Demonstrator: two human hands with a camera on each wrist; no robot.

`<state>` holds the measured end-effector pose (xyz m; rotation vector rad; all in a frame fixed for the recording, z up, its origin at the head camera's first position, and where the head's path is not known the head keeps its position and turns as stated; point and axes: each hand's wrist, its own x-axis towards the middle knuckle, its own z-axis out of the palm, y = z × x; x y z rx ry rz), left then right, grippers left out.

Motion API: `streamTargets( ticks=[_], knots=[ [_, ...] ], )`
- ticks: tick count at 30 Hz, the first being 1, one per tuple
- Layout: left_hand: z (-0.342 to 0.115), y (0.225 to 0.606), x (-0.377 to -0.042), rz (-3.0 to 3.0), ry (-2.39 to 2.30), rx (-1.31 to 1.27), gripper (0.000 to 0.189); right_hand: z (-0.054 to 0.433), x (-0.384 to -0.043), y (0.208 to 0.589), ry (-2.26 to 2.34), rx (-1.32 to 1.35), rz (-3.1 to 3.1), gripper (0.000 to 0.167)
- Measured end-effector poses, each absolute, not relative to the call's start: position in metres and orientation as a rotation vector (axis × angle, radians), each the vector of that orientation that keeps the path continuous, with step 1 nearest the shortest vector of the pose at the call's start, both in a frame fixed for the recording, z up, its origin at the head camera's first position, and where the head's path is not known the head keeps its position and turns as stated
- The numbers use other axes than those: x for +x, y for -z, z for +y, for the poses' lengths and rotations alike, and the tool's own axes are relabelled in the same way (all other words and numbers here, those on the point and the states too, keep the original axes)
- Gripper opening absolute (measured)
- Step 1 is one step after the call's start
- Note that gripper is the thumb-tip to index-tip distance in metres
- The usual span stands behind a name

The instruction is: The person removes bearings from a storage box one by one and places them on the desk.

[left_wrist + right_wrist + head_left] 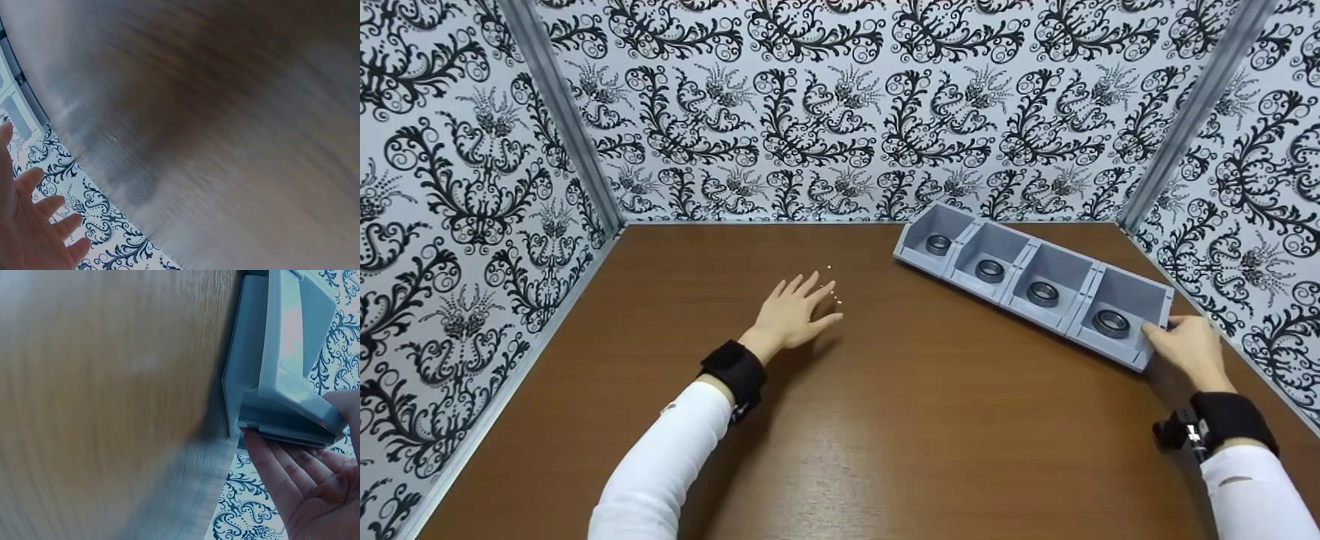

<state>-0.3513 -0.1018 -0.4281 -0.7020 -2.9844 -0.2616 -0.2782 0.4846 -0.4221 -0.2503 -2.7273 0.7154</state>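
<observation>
In the head view, a grey row of joined parts bins lies slanted across the back right of the table. Each compartment holds one dark ring-shaped ball bearing. My right hand grips the row's right end wall, thumb at the upper edge. From the right wrist view, the fingers lie along the outer side of the grey bin, the thumb over its rim. My left hand is over the middle of the table with spread fingers and holds nothing; its fingers also show in the left wrist view.
The brown wooden table is bounded by patterned walls at the back and both sides. Grey metal posts stand in the corners. Small bright specks show beside the left fingertips. Both wrists wear black straps.
</observation>
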Motion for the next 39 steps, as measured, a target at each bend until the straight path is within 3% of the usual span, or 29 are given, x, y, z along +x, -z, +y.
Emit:
streamTargets(
  ticks=[4,17,39],
  knots=[
    [-0.102,0.428,-0.351,-2.988,0.272,-0.695,0.072,0.483,-0.278,0.421,-0.736,-0.245,-2.747,0.055],
    [-0.099,0.426,-0.354,-2.986,0.317,-0.675,0.070,0.482,-0.279,0.424,-0.722,-0.151,-2.736,0.047],
    [-0.094,0.427,-0.368,-2.985,0.552,-0.553,0.068,0.480,-0.281,0.425,-0.746,-0.141,-2.778,0.049]
  ],
)
